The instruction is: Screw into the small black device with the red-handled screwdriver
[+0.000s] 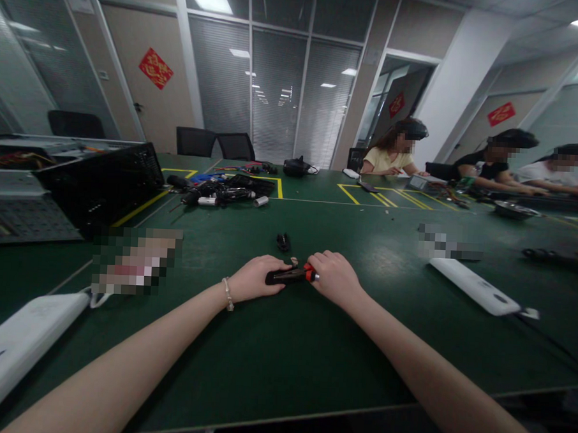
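Observation:
My left hand [261,276] is closed around one end of a narrow, glossy black object [289,276], thumb on top and fingers below. At its other end my right hand [337,277] grips a small red-and-black piece [309,272] with a pale tip. Whether the black and red parts are one tool or two pieces touching, I cannot tell. Most of the red part is hidden under my right fingers. Just beyond my hands a small bundled black cable [283,242] lies on the green table [264,356]. A tiny brownish bit [294,261] shows by my left thumb.
An open computer case [103,189] stands at the left. Behind my hands lies a heap of cables and tools [227,191]. White power banks [475,286] lie to the right and at the near left. Several people sit along the far right side, one in a yellow top [387,160].

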`<state>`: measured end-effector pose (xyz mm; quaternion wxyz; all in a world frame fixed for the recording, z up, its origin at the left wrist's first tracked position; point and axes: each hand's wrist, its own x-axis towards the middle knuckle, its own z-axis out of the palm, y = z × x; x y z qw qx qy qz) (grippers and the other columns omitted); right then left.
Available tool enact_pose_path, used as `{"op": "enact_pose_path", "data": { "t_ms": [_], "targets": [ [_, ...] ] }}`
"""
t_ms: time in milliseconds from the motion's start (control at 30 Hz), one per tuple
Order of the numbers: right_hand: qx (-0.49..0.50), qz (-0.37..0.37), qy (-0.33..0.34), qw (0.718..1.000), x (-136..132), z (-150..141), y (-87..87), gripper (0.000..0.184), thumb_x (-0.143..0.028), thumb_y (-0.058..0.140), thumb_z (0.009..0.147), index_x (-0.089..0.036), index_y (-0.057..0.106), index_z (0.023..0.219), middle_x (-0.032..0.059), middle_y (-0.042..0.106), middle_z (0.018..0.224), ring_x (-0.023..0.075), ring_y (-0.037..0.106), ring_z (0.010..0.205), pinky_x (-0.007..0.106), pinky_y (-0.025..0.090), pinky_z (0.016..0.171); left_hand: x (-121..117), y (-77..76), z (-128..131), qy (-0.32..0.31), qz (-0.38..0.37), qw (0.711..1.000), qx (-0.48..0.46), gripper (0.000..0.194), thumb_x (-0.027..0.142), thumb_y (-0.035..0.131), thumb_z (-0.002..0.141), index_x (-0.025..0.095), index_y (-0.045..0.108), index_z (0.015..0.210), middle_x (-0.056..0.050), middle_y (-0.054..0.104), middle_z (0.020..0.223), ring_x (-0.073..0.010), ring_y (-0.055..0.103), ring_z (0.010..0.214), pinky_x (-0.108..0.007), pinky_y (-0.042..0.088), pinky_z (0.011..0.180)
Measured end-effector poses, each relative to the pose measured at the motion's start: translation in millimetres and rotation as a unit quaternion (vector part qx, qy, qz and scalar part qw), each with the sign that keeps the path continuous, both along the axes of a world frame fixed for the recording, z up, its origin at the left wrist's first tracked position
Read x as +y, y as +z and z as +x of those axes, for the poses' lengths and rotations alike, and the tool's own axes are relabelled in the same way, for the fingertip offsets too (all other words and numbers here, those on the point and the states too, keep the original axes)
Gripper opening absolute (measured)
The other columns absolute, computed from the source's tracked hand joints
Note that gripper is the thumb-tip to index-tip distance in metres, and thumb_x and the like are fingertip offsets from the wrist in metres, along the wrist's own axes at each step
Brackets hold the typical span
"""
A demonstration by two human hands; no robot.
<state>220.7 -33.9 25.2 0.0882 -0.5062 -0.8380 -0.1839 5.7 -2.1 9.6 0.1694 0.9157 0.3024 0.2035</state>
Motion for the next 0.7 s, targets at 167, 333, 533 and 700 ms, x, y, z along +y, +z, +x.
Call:
{"op": "enact_pose_path", "data": {
  "t_ms": [167, 333, 533, 700],
  "targets": [
    [0.001, -0.003, -0.002, 1.0, 1.0, 0.4, -1.2, 0.019, -0.022, 0.055, 0.07, -0.016, 0.057, 0.088, 0.0067, 0.062, 0.088, 0.0188, 0.052, 0.078, 0.029, 0.037, 0.07, 0.2, 0.7, -0.1, -0.001, 0.004, 1.0, 0.0, 0.039, 0.027, 0.061, 0.074, 0.022, 0.053, 0.112, -0.004, 0.059, 0.108, -0.0206, 0.052, 0.101, -0.036, 0.038, 0.09],
    [-0.003, 0.001, -0.002, 1.0, 0.8, 0.1, -0.8, 0.017, -0.022, 0.055, 0.07, -0.016, 0.057, 0.086, 0.006, 0.062, 0.086, 0.0188, 0.052, 0.077, 0.029, 0.037, 0.068, -0.8, 1.3, -0.8, 0.0, 0.013, 1.0, 0.01, 0.037, 0.028, 0.06, 0.075, 0.022, 0.054, 0.111, -0.004, 0.059, 0.108, -0.0209, 0.053, 0.1, -0.036, 0.039, 0.088],
    [0.003, 0.0, 0.002, 1.0, 0.7, -0.3, -1.0, 0.017, -0.021, 0.055, 0.07, -0.016, 0.057, 0.087, 0.0054, 0.062, 0.085, 0.0182, 0.052, 0.076, 0.029, 0.036, 0.068, -0.8, 1.3, -0.2, -0.002, 0.021, 1.0, 0.013, 0.038, 0.027, 0.06, 0.075, 0.022, 0.053, 0.112, -0.004, 0.059, 0.109, -0.0199, 0.053, 0.1, -0.035, 0.039, 0.09],
    [-0.005, 0.0, 0.001, 1.0, 0.7, 0.3, -0.4, 0.016, -0.022, 0.055, 0.071, -0.016, 0.057, 0.085, 0.0058, 0.062, 0.085, 0.019, 0.052, 0.077, 0.029, 0.036, 0.068, -0.7, 0.4, 0.0, 0.002, 0.027, 1.0, 0.013, 0.04, 0.027, 0.06, 0.074, 0.021, 0.053, 0.113, -0.004, 0.059, 0.11, -0.0199, 0.052, 0.101, -0.034, 0.039, 0.09]
  ]
}}
